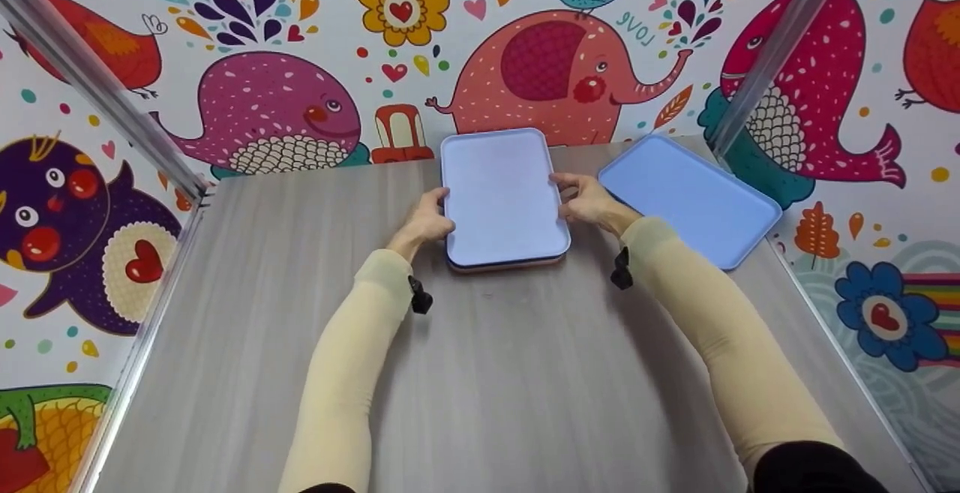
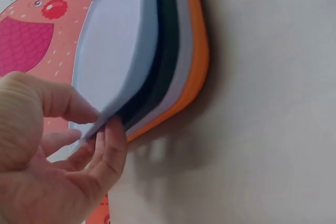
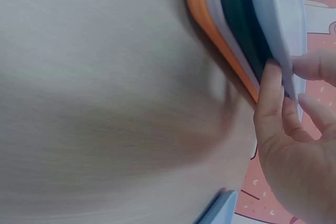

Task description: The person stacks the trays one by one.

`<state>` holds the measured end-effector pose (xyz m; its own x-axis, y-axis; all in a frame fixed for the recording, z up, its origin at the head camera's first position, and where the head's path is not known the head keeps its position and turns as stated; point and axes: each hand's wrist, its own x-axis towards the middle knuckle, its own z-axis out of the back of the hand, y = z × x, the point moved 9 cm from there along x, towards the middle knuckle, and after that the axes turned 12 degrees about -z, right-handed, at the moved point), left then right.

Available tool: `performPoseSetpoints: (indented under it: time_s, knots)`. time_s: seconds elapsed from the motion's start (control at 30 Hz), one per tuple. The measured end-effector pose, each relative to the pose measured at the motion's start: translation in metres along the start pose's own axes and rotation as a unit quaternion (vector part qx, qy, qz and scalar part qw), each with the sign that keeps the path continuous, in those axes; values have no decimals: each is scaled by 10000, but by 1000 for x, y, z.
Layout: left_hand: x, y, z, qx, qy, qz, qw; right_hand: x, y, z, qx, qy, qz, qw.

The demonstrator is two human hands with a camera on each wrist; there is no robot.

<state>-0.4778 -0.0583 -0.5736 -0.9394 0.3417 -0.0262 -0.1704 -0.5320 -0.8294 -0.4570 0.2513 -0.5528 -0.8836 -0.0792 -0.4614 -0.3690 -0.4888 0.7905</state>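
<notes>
A stack of rectangular trays with rounded corners stands at the back middle of the table. On top is a pale blue tray (image 1: 502, 193). Beneath it the left wrist view shows a dark green tray (image 2: 170, 51), a lilac tray (image 2: 185, 51) and an orange tray (image 2: 199, 59). My left hand (image 1: 426, 219) pinches the top tray's left rim between thumb and fingers. On the opposite side, my right hand (image 1: 591, 200) pinches the right rim the same way. Some fingertips are hidden under the tray's edge.
Another blue tray (image 1: 690, 200) lies slanted at the back right corner, close to my right forearm. The grey wood-grain table (image 1: 495, 373) meets a wall (image 1: 405, 88) printed with cartoon animals. Metal frame posts (image 1: 772, 50) rise at the back corners.
</notes>
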Motion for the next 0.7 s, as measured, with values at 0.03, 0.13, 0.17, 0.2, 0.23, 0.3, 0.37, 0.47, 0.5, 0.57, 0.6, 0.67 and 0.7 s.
performPoseSetpoints:
  time_s: [0.03, 0.13, 0.17, 0.2, 0.23, 0.3, 0.37, 0.47, 0.5, 0.57, 0.6, 0.67, 0.7]
  knots:
    - [8, 10, -3, 223, -35, -13, 9997, 1, -2, 0, -38, -1, -27, 10000]
    - [34, 42, -13, 842, -120, -104, 9963, 1, -4, -1, -128, 8, -115, 9999]
    - [32, 39, -14, 917, -58, -43, 9958, 1, -5, -2, -183, 18, -134, 9997]
    - [33, 41, -16, 1018, -50, -21, 9948, 1, -5, -3, -242, 24, -150, 9996]
    - [33, 42, -17, 1178, -43, -22, 9930, 1, -5, -4, -305, 46, -146, 9994]
    - [30, 42, -18, 1431, 24, 46, 9897, 0, -5, -6, -420, 85, -142, 9990]
    - [26, 42, -19, 1465, 96, 120, 9891, -1, -6, -8, -552, 105, -131, 9983]
    - [26, 50, -20, 1401, 192, 221, 9897, -2, -8, -11, -679, 98, -142, 9975]
    - [26, 49, -19, 1341, 209, 247, 9904, -1, -7, -11, -708, 61, -132, 9974]
    - [26, 49, -19, 1256, 215, 262, 9915, -1, -7, -11, -725, -15, -106, 9973]
    - [26, 48, -18, 1244, 211, 280, 9916, -1, -6, -11, -703, -41, -83, 9975]
    - [26, 45, -19, 1258, 209, 307, 9914, -1, -6, -11, -674, -106, -48, 9977]
    - [26, 45, -19, 1223, 202, 347, 9917, -2, -7, -11, -669, -133, -40, 9977]
